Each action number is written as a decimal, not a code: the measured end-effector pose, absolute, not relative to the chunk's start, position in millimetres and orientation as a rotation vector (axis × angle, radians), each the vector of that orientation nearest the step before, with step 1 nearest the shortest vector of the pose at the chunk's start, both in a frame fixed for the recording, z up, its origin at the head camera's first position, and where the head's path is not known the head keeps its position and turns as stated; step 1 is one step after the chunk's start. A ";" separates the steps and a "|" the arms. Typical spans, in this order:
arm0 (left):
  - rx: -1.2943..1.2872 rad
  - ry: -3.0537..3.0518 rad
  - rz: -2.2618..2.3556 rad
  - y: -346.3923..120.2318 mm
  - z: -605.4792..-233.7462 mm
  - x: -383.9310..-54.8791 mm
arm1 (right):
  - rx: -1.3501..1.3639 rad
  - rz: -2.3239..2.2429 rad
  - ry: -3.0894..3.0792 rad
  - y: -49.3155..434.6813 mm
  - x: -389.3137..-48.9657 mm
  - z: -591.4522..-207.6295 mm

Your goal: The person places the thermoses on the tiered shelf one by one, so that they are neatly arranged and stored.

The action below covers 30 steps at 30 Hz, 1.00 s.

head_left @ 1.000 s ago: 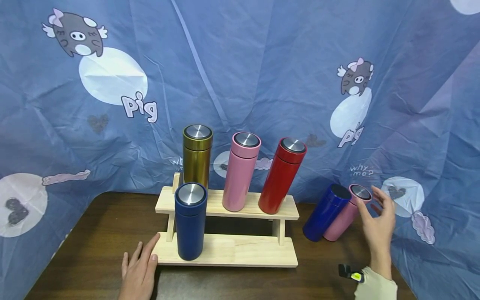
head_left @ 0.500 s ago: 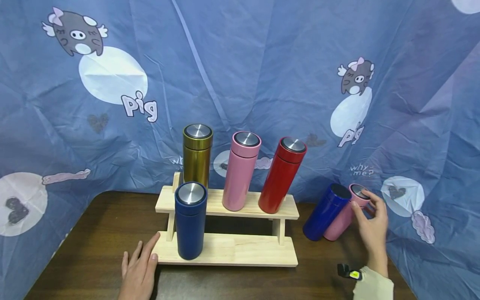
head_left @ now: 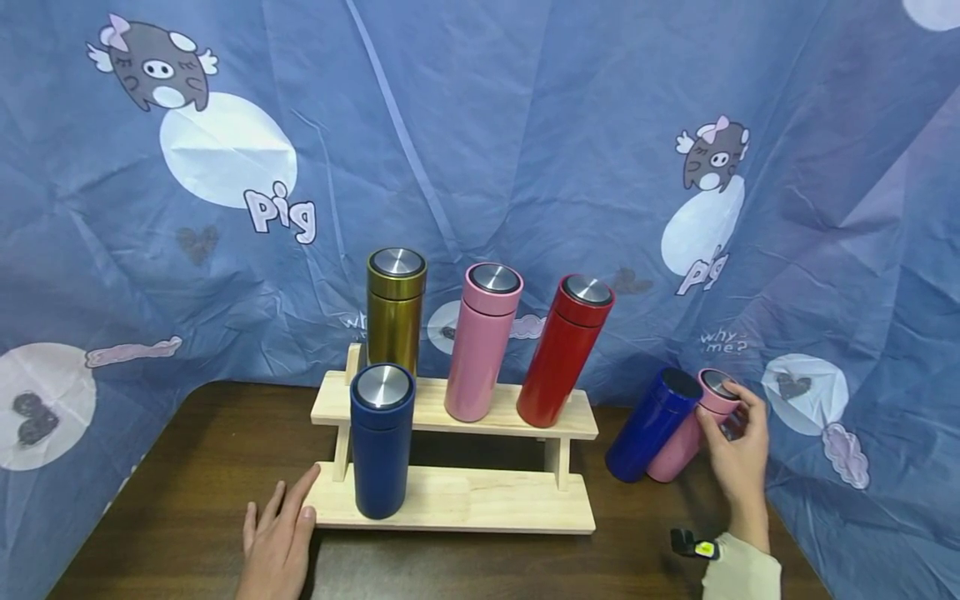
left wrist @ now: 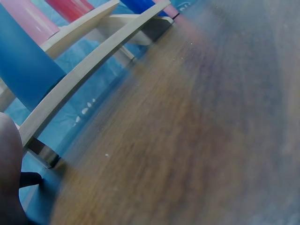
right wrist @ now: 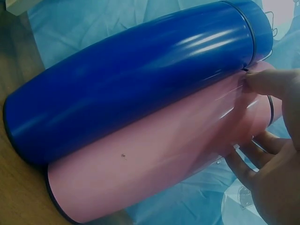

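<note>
At the right, a pink thermos (head_left: 678, 450) stands on the table beside a bright blue thermos (head_left: 651, 429). My right hand (head_left: 738, 458) grips the pink one near its lid, thumb on one side and fingers on the other, as the right wrist view shows on the pink body (right wrist: 154, 150). My left hand (head_left: 279, 542) lies with extended fingers at the left end of a two-tier wooden rack (head_left: 495, 500). On its lower tier stands a dark blue thermos (head_left: 382, 458); the upper tier bears a gold thermos (head_left: 395, 325), another pink thermos (head_left: 482, 350) and a red thermos (head_left: 564, 354).
A dark brown wooden table (head_left: 172, 475) carries everything. Behind it hangs a blue cloth (head_left: 480, 125) printed with cartoon pigs, close to the back of the rack. The bright blue thermos stands between the rack and my right hand.
My right hand has moved left onto the top of the pink thermos and now has its thumb and fingers around it. The left hand and the rack have stayed put.
</note>
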<state>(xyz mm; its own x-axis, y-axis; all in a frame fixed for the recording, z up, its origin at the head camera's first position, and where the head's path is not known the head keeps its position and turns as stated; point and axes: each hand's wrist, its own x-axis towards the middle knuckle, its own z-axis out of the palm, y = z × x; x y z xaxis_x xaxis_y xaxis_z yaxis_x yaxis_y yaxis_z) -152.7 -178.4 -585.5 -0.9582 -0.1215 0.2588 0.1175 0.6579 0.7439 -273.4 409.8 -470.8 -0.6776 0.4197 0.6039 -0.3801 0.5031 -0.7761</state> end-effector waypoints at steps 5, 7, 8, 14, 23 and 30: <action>-0.021 -2.541 -1.192 -178.5 -587.9 -152.4 | -0.014 1.251 -1.939 408.0 -272.1 -468.1; -0.030 -2.527 -1.191 -178.6 -589.1 -152.7 | -0.017 1.237 -1.932 408.4 -271.5 -467.2; -0.034 -2.523 -1.192 -178.7 -589.5 -152.8 | -0.020 1.227 -1.928 408.4 -271.0 -466.5; -0.034 -2.524 -1.191 -179.1 -590.3 -153.0 | -0.042 1.189 -1.904 409.9 -269.9 -463.6; 0.004 -2.578 -1.191 -177.9 -587.3 -153.8 | -0.062 1.156 -1.889 417.6 -268.2 -466.1; 0.021 -2.637 -1.192 -178.4 -583.2 -153.9 | -0.062 1.157 -1.898 422.9 -260.5 -461.3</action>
